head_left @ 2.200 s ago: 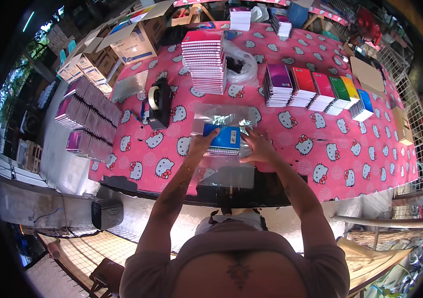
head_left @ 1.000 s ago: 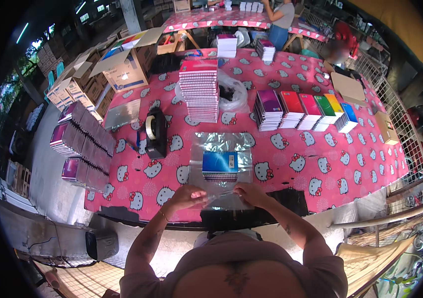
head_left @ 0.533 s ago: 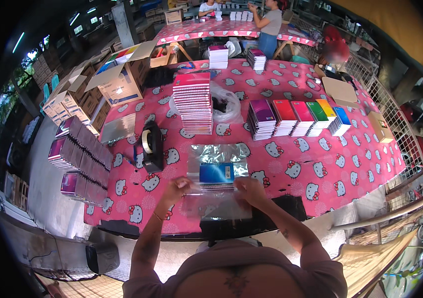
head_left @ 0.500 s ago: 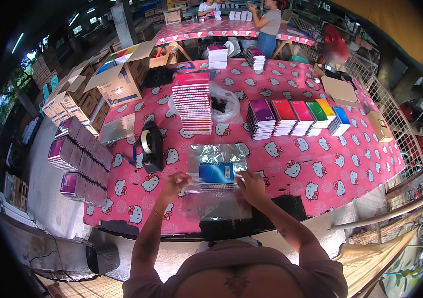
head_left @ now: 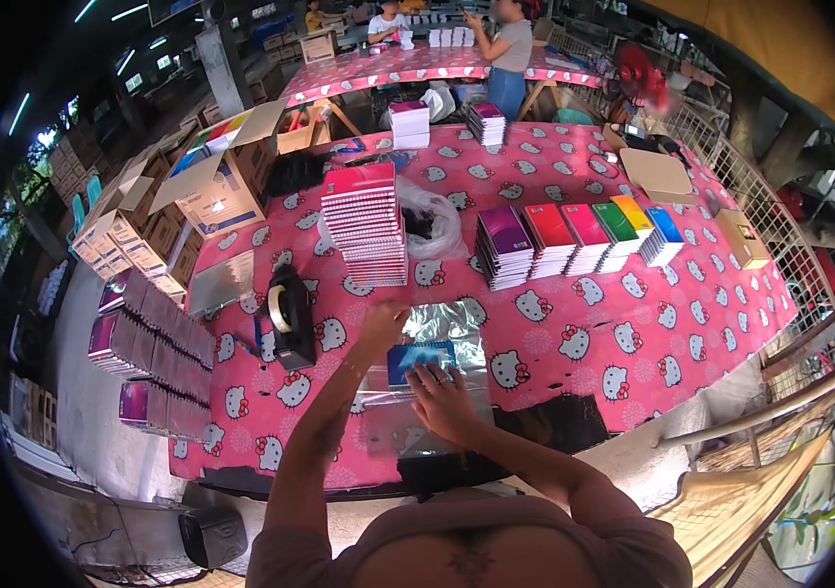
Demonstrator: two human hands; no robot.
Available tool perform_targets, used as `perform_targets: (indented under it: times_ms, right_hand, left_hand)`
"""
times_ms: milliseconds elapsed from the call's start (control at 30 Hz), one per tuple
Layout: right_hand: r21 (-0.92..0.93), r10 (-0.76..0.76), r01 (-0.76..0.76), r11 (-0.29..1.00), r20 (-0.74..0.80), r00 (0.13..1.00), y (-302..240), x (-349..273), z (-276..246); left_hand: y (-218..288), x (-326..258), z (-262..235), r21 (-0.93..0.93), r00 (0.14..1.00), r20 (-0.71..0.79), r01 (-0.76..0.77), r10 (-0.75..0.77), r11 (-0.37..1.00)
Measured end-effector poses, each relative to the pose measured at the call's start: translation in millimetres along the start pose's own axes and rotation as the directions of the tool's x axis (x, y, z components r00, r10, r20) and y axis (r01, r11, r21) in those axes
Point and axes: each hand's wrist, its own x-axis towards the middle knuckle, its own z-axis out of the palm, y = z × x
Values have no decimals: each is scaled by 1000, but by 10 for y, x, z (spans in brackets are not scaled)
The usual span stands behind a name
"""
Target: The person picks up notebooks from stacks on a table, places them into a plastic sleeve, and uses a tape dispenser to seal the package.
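A blue notebook pack lies inside a clear plastic bag on the pink patterned table in front of me. My right hand presses flat on the bag just below the blue pack. My left hand reaches up and left of the bag, fingers bent, near the bag's upper left corner and toward the black tape dispenser. Whether the left hand pinches anything is unclear.
A tall stack of pink-covered notebooks stands behind the bag, with a crumpled plastic bag beside it. Coloured notebook stacks line the right. Cardboard boxes and packed bundles sit at the left. People work at a far table.
My head has lifted, widening the view. Both hands held the bag's lower edge earlier; now my left hand has moved up toward the tape dispenser and my right hand rests on the bag.
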Motion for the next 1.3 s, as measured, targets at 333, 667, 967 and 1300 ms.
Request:
perform_targets:
  times_ms: [333,667,967,1300]
  right_hand:
    - [22,10,-10,1000,7,1000,-44,33,-7]
    - [43,0,-1,999,27,1000,-87,69,-35]
    - [20,12,-12,1000,16,1000,13,-2,42]
    - [10,-11,11,1000,-15,1000,-24,-7,33]
  left_hand:
    - [-320,191,401,220,969,164,-219,185,951]
    - [-330,258,424,258,973,226,-97,37,961]
    - [-90,336,320,331,956,259,-222,138,917]
    - [5,177,30,180,944,200,-297,261,938]
